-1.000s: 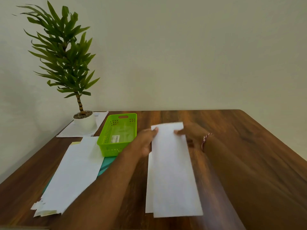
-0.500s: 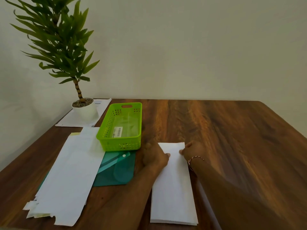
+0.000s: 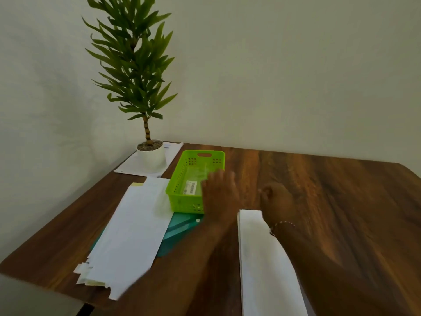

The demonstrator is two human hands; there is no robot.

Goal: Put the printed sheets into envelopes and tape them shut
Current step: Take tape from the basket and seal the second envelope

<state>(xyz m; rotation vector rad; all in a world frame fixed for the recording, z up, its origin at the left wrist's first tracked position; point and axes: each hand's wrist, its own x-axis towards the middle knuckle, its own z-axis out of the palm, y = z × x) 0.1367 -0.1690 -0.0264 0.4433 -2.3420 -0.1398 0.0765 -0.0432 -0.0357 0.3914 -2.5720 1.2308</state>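
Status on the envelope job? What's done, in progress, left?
Done: nothing visibly taped. One long white envelope lies flat on the table; whether it holds a sheet can't be told. In hand: nothing; the left hand reaches open over the green basket, and the right hand rests at the envelope's top edge. Left: the paper pile beside the basket.

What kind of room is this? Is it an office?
Probably a small desk corner at home or in an office. A wooden table stands against a plain wall, with a stack of paper sheets, a green basket and a potted plant.
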